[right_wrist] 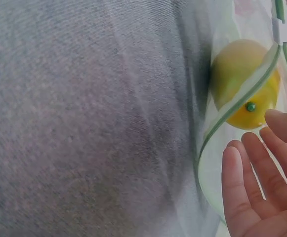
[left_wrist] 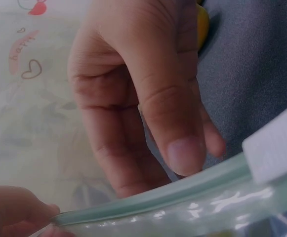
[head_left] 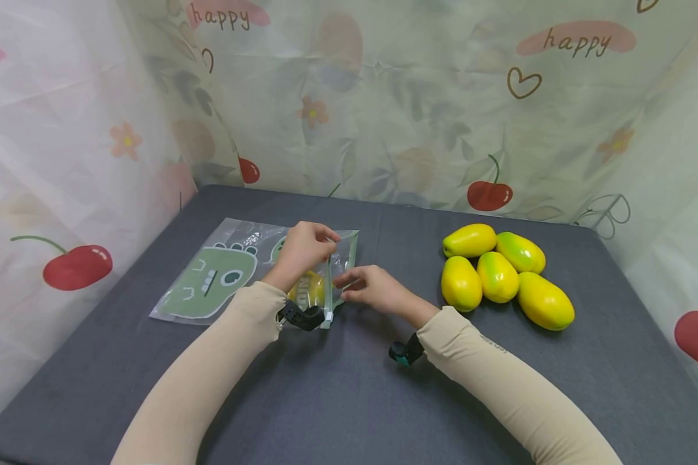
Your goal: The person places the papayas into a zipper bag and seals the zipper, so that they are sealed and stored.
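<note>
A clear zip bag (head_left: 218, 281) with a green cartoon print lies on the left half of the table, its mouth toward the right. Inside, near the mouth, rests a yellow mango (right_wrist: 237, 66). My left hand (head_left: 307, 248) pinches the far part of the bag's green-edged opening. My right hand (head_left: 378, 290) is at the mouth, fingers loosely bent and holding nothing; in the right wrist view they are spread beside the opening. A white slider (left_wrist: 276, 143) sits on the zip strip at the near end.
Several yellow mangoes (head_left: 497, 276), some with green patches, lie grouped on the right of the dark grey table (head_left: 360, 400). A printed curtain (head_left: 378, 103) hangs behind the table and at both sides. A thin cord (head_left: 611, 216) loops at the back right corner.
</note>
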Motion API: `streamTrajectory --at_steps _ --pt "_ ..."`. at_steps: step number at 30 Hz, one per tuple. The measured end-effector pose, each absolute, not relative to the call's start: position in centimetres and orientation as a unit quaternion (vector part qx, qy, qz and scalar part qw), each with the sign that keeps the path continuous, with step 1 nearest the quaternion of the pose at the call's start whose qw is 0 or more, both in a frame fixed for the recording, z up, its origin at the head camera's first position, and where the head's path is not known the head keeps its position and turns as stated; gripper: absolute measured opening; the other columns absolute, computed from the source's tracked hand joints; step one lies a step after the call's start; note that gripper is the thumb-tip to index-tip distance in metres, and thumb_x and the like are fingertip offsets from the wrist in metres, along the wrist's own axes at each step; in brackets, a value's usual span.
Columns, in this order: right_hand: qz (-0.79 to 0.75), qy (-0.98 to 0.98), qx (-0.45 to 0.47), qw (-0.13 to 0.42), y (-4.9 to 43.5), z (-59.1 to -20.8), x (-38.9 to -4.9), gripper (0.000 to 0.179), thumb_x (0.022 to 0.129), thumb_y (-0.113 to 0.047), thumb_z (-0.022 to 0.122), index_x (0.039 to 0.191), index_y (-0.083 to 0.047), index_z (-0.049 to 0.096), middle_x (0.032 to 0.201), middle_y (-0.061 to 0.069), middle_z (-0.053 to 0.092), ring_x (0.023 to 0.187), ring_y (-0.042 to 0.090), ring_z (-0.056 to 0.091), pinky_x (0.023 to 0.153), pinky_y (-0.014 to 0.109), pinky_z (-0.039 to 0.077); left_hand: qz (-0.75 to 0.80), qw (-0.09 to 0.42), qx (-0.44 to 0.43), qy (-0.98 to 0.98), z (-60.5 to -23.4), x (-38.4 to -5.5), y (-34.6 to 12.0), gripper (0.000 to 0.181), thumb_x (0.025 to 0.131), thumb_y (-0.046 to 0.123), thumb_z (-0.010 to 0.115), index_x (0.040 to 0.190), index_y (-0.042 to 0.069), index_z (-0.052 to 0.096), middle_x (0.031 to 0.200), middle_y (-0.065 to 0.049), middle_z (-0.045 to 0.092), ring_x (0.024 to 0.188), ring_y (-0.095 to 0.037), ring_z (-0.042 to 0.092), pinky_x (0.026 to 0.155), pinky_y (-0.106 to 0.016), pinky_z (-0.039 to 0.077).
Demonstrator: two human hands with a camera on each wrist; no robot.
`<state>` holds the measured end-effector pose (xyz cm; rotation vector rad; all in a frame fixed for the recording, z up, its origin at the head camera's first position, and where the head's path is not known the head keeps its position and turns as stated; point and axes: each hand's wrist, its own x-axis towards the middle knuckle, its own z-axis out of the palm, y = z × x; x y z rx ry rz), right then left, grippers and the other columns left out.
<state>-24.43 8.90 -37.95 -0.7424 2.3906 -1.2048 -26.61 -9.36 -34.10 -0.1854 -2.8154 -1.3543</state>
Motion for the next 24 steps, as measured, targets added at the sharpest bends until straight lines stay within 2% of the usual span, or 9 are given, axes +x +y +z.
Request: streamTrajectory --at_steps 10,14,18,24 --pt "-0.444 0.846 -0.238 0.171 10.9 -36.1 -24.6 0.036 0.093 -0.012 0.063 0.128 -0.003 0.061 0.13 0.015 0.061 0.115 0.03 0.06 0.096 0.042 0.049 -0.435 0.005 -0.053 -0.899 -34.1 -26.7 -9.4 0.024 0.082 0.006 0.059 0.099 0.013 0.075 0.079 -0.006 0.07 0.06 -0.016 0.058 0.049 -0.025 0.041" --pt "-0.45 0.851 -0.221 0.156 12.3 -35.0 -24.5 0.036 0.093 -0.014 0.064 0.128 -0.008 0.061 0.13 0.012 0.061 0.115 0.029 0.06 0.097 0.045 0.048 -0.441 0.002 -0.053 -0.896 -34.1 -26.7 -9.4 0.023 0.083 0.006 0.059 0.099 0.012 0.075 0.078 -0.005 0.07 0.064 -0.023 0.061 0.049 -0.025 0.04" --pt "-0.451 0.855 -0.218 0.134 14.1 -33.9 -24.4 0.038 0.093 -0.015 0.063 0.13 -0.008 0.059 0.131 0.013 0.06 0.115 0.028 0.06 0.097 0.046 0.048 -0.445 0.003 -0.055 -0.894 -34.1 -26.6 -9.4 0.023 0.083 0.006 0.059 0.098 0.012 0.075 0.077 -0.005 0.07 0.066 -0.027 0.063 0.049 -0.025 0.039" --pt "-0.458 0.86 -0.197 0.109 16.8 -32.1 -24.2 0.039 0.094 -0.015 0.062 0.131 -0.008 0.058 0.132 0.012 0.059 0.119 0.028 0.059 0.099 0.046 0.047 -0.445 0.003 -0.058 -0.894 -34.0 -26.6 -9.5 0.022 0.084 0.006 0.059 0.098 0.013 0.075 0.077 -0.005 0.07 0.062 -0.02 0.06 0.051 -0.025 0.04"
